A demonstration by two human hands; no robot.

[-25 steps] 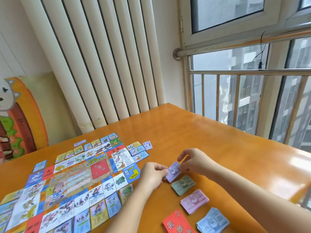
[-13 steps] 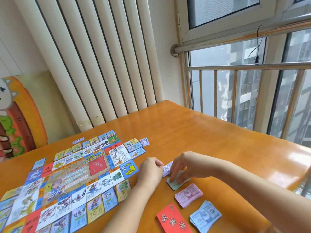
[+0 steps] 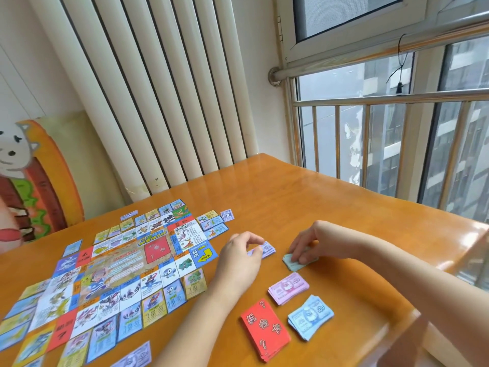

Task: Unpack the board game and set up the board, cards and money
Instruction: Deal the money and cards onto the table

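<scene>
Your left hand (image 3: pixel 239 256) pinches the purple notes (image 3: pixel 267 249) beside the board (image 3: pixel 119 260); your right hand (image 3: pixel 308 245) presses flattish fingers on the green notes (image 3: pixel 290 263), pinning them to the desk (image 3: pixel 291 197) — squaring a tidy money row, I judge.

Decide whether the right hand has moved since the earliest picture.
Yes. The right hand has left the purple notes and come down towards the pink stack, its fingers now on the green stack.
</scene>
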